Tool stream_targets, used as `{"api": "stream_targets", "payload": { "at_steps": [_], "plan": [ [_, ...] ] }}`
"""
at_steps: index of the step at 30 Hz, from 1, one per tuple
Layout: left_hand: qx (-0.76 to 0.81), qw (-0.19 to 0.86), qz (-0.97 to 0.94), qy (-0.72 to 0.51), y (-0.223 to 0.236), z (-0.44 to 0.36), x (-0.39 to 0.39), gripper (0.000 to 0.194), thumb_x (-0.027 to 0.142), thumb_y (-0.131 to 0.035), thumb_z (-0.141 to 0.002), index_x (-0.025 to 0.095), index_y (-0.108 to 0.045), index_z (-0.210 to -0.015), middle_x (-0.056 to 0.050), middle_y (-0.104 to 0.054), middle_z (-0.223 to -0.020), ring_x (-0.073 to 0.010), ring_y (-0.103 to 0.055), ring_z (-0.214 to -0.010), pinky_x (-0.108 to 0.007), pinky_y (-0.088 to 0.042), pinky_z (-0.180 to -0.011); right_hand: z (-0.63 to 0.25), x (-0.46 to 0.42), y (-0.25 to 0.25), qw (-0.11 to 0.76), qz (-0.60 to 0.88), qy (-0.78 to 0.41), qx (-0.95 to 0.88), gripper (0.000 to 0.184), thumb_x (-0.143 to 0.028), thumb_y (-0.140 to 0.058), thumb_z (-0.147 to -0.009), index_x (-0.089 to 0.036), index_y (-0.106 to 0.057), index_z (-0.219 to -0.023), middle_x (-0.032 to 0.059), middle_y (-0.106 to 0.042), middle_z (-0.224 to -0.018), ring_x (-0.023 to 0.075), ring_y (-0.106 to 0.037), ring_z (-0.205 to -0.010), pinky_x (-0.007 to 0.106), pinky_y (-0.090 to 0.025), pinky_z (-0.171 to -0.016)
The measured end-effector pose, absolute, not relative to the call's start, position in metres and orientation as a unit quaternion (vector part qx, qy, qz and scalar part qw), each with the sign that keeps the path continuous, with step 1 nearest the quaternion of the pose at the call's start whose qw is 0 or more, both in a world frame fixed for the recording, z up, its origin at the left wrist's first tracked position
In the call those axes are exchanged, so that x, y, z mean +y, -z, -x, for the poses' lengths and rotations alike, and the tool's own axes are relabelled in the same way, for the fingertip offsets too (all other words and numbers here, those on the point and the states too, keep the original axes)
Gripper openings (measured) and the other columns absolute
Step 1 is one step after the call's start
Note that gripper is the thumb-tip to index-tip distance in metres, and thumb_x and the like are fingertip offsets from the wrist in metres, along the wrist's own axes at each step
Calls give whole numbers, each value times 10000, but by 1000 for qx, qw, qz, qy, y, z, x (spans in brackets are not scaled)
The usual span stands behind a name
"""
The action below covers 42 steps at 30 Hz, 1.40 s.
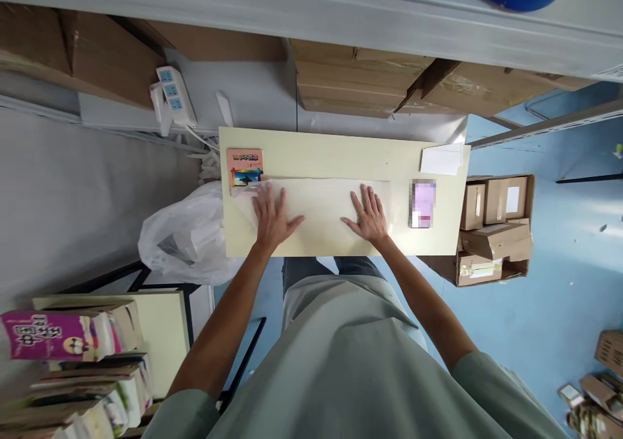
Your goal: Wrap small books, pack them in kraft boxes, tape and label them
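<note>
A large pale sheet of paper [321, 209] lies on the cream table [341, 150]. My left hand [271, 217] presses flat on its left part, fingers spread. My right hand [368, 215] rests flat on its right part, fingers stretched out too. Neither hand holds anything. A small orange book with a colourful cover [244, 168] sits at the sheet's far left corner, just beyond my left fingertips. To the right of my right hand lies a small pink and white item [423, 203], blurred.
White slips of paper [442, 159] lie at the table's far right corner. A white plastic bag [187, 235] sits left of the table, a power strip [171, 95] beyond. Open cardboard boxes [494, 228] stand on the blue floor right. Stacked books [73, 361] fill the lower left.
</note>
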<state>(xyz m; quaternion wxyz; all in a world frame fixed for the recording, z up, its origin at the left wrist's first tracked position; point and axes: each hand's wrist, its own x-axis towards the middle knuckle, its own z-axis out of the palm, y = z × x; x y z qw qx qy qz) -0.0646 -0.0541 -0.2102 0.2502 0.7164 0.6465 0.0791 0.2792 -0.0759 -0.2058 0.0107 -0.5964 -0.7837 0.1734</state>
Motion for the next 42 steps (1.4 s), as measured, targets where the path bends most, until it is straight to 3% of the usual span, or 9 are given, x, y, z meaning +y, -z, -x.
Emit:
{"api": "stream_targets", "payload": {
  "at_steps": [4, 12, 15, 18, 20, 27, 32, 36, 42],
  "plan": [
    [670, 236, -701, -62, 205, 82, -51, 1173, 862, -546, -944, 50, -273, -1745, -308, -57, -1832, -481, 81, -1713, -732, -9, -1345, -284, -75, 204, 6, 600, -182, -779, 945, -794, -460, -1056, -203, -296, -1774, 138, -102, -1869, 370, -81, -1739, 615, -207, -1379],
    [686, 217, -693, -47, 189, 82, -48, 1105, 777, -673, -914, 113, -343, -1733, -271, -77, -1845, -500, 67, -1710, -761, -57, -1335, -309, -74, 188, -5, 630, -192, -752, 955, -754, -457, -1073, -127, -273, -1770, 198, -158, -1851, 367, -129, -1734, 630, -240, -1365],
    [645, 224, -728, -54, 186, 47, -43, 940, 664, -654, -972, 142, -411, -1715, -219, -102, -1856, -457, 45, -1723, -720, -43, -1359, -269, -71, 185, 13, 638, -206, -742, 959, -702, -400, -1106, -62, -168, -1782, 211, -142, -1848, 369, -104, -1736, 616, -212, -1384],
    [571, 264, -775, -65, 193, 3, -40, 657, 464, -475, -1091, 225, -464, -1703, -117, -198, -1858, -376, -25, -1738, -667, -44, -1385, -210, -64, 190, 18, 624, -239, -744, 753, -516, -290, -1169, -120, -160, -1795, 128, -163, -1858, 304, -97, -1742, 552, -180, -1409],
    [564, 271, -777, -68, 201, -15, -39, 642, 390, -431, -1100, 221, -437, -1719, -111, -212, -1853, -353, -34, -1740, -652, -46, -1391, -183, -60, 196, 18, 626, -251, -738, 684, -423, -233, -1180, -123, -181, -1792, 102, -176, -1858, 271, -111, -1741, 518, -151, -1419],
    [590, 251, -765, -56, 212, 9, -45, 730, 539, -508, -1079, 229, -409, -1733, -136, -167, -1857, -412, 27, -1731, -739, 0, -1356, -227, -70, 205, 45, 655, -215, -723, 746, -573, -360, -1154, -190, -255, -1786, 109, -167, -1860, 317, -110, -1741, 591, -189, -1395],
    [677, 198, -706, -65, 212, 29, -51, 875, 663, -612, -1009, 211, -407, -1729, -200, -89, -1862, -485, 70, -1713, -793, -12, -1325, -271, -80, 203, 33, 688, -189, -700, 807, -618, -409, -1128, -160, -273, -1779, 169, -163, -1857, 369, -138, -1732, 632, -255, -1355],
    [717, 186, -668, -68, 212, 45, -54, 1034, 745, -645, -958, 156, -332, -1749, -264, -69, -1849, -518, 51, -1707, -802, -65, -1317, -288, -86, 204, 31, 705, -168, -689, 858, -667, -429, -1105, -146, -289, -1771, 208, -176, -1849, 390, -139, -1729, 671, -278, -1328],
    [736, 181, -647, -77, 211, 63, -54, 1051, 801, -616, -948, 176, -342, -1746, -250, -125, -1847, -511, -37, -1711, -748, -119, -1332, -301, -91, 204, 15, 714, -122, -689, 896, -689, -437, -1090, -129, -276, -1770, 240, -142, -1848, 398, -124, -1729, 685, -289, -1311]
  ]
}}
